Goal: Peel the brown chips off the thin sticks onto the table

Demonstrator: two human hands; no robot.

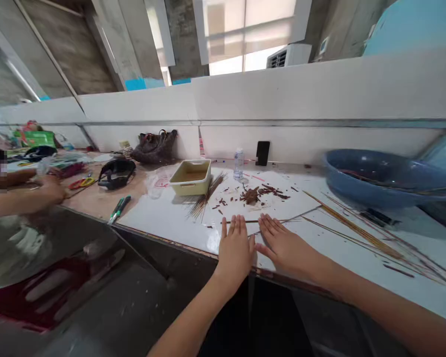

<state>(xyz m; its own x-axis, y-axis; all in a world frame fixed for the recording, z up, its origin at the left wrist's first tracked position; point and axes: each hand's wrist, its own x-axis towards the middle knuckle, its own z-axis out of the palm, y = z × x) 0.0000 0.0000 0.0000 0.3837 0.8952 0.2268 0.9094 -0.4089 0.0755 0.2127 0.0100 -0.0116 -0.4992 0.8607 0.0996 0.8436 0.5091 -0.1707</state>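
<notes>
My left hand (236,250) lies palm down near the table's front edge, its fingers stretched forward. Beside it, my right hand (287,247) is also flat with its fingers extended, and the two thumbs nearly meet. A thin dark stick (251,221) runs crosswise at the fingertips; whether the fingers press on it I cannot tell. Just beyond my hands is a pile of brown crumbs and flakes (251,195). Long thin tan sticks (351,224) lie in a loose bundle to the right. A sheaf of short thin sticks (209,196) rests by a cream plastic tub (188,188).
A blue basin (379,191) stands at the right. A clear bottle (238,164) and a phone (262,152) are near the low wall. To the left are green-handled cutters (119,209), a black headset (116,174), a dark handbag (156,147) and a seated person (18,223).
</notes>
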